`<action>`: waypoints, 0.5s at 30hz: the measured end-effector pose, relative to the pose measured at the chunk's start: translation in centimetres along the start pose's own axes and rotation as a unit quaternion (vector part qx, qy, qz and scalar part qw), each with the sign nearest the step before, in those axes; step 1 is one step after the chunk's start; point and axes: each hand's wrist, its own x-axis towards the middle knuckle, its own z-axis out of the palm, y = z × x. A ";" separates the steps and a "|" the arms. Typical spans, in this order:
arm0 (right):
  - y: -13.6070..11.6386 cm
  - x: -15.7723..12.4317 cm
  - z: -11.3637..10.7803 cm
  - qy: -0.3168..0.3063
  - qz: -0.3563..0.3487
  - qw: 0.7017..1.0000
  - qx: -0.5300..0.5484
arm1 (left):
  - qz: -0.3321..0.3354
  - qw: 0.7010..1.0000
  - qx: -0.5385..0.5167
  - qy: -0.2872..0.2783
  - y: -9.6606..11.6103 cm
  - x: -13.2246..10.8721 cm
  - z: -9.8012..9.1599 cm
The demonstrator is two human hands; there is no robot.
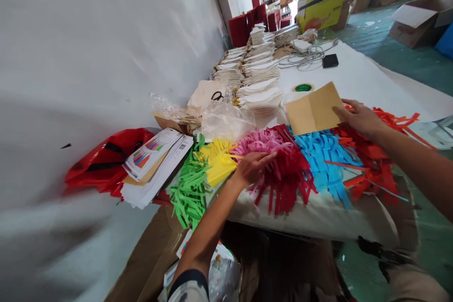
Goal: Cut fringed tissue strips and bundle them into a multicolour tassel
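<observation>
My right hand (359,115) pinches the right edge of a creased brown kraft paper sheet (313,108), held over the back of the fringed paper strips. My left hand (253,167) rests at the pink fringe (262,140) and dark red fringe (286,184), fingers stretched toward the right. Its fingertips touch the fringes, and what lies under the palm is hidden. Left of it are a yellow fringe (219,170) and a green fringe (189,193). Blue fringe (323,165) and orange-red fringe (371,165) lie to the right, below my right forearm.
Stacks of white paper (260,92) run along the wall side. Green tape (303,88), a black flat object (330,61) and cables (304,59) lie farther back. Printed sheets (152,155) rest beside a red bag (106,160) at left. Clear plastic (226,120) lies behind the fringes.
</observation>
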 end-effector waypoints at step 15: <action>11.4 -10.8 -7.8 -0.049 -0.261 0.931 -0.248 | 0.121 0.974 -0.169 0.094 16.0 13.3 0.6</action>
